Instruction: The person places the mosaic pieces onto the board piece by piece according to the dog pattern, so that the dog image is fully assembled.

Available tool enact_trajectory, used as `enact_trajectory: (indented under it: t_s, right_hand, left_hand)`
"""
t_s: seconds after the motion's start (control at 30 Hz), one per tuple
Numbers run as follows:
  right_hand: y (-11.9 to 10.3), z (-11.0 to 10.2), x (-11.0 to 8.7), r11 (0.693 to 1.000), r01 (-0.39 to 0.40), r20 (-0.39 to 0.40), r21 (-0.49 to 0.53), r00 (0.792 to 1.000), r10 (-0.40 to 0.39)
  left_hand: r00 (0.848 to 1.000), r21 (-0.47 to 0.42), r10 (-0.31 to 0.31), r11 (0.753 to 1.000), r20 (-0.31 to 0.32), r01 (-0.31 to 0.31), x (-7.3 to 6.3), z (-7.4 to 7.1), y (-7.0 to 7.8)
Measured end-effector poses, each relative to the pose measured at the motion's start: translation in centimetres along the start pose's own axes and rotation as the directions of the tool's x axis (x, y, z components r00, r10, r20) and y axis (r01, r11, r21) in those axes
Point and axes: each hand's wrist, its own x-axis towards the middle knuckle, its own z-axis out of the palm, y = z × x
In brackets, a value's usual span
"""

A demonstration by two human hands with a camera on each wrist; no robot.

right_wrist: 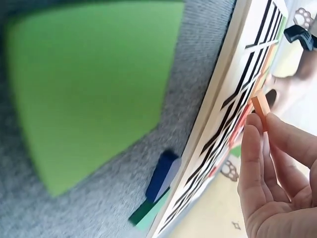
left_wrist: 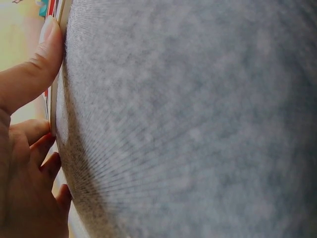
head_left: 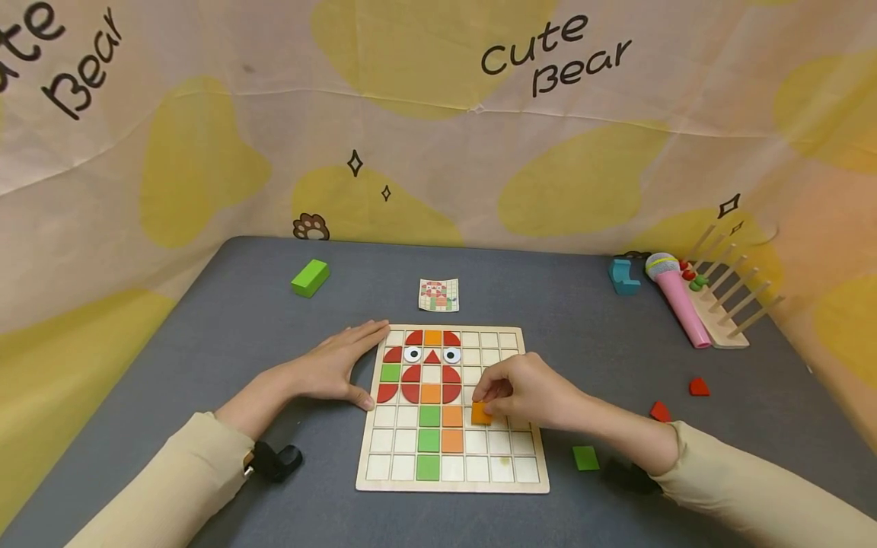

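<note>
Far L: black strap (head_left: 274, 462) by L sleeve (head_left: 219, 438), green block (head_left: 310, 278) farther back on grey table (head_left: 171, 411). Next, L hand (head_left: 336, 361) spread, thumb and fingers against L edge of grid board (head_left: 452, 486), pinching nothing; prob. steadying. On board, toward upper L: red, white and orange face pattern (head_left: 432, 356), w/ column of green tiles (head_left: 428, 440) below and two orange tiles (head_left: 452, 440) just R of these. Behind board: small picture card (head_left: 438, 295) w/ similar face; fine detail too small to read.

R of orange pair: loose orange tile (head_left: 481, 413), pinched betw. thumb and fingers of R hand (head_left: 530, 392), over fifth column from L. Step in hand, judging by this: setting that tile into a cell. Called for next, seemingly: squaring to cell lines, lowering flat, letting go w/o nudging neighbours. Can't tell re contact betw. tile and board. Some cells hidden under R hand; L wrist view mostly blurred tabletop, board cut off.

Farther R: spare green tile (head_left: 585, 458) beside board, teal block (head_left: 623, 277) at back, red pieces (head_left: 660, 412), pink mic (head_left: 685, 308), pegged rack (head_left: 729, 333) partly behind mic; R sleeve (head_left: 760, 479) cut off by frame.
</note>
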Motion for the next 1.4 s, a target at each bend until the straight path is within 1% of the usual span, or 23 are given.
enact_trajectory:
  t_s: [0.3, 0.5, 0.73, 0.97, 1.2, 1.3, 1.4]
  right_hand:
    - [-0.4, 1.0, 0.5, 0.998, 0.04, -0.001, -0.051, 0.999, -0.04]
    - [-0.3, 1.2, 0.6, 0.996, 0.048, -0.01, -0.076, 0.999, -0.048]
    - [-0.2, 1.3, 0.7, 0.996, 0.038, -0.002, -0.086, 0.999, -0.038]
    - [-0.3, 1.4, 0.7, 0.99, 0.051, -0.005, -0.134, 0.999, -0.052]
    - [-0.4, 1.5, 0.9, 0.988, 0.068, 0.0, -0.14, 0.998, -0.069]
    - [-0.5, 1.3, 0.8, 0.986, 0.069, -0.009, -0.154, 0.997, -0.072]
    - [-0.3, 0.7, 0.6, 0.985, 0.049, -0.031, -0.163, 0.998, -0.055]
  left_hand:
    - [1.0, 0.004, -0.005, 1.0, 0.001, 0.005, 0.1, 0.0, 0.0]
    - [1.0, 0.001, -0.004, 1.0, 0.002, 0.004, 0.1, 0.0, 0.0]
    - [1.0, 0.002, 0.001, 1.0, -0.007, -0.001, 0.2, 0.1, -0.2]
    - [1.0, 0.002, -0.008, 1.0, 0.002, 0.008, 0.1, 0.1, 0.0]
    - [1.0, 0.007, -0.012, 1.0, 0.001, 0.012, 0.1, 0.0, 0.0]
    - [1.0, 0.008, -0.011, 1.0, 0.002, 0.011, 0.1, 0.0, 0.0]
    - [1.0, 0.004, -0.006, 1.0, 0.004, 0.006, 0.0, 0.0, 0.0]
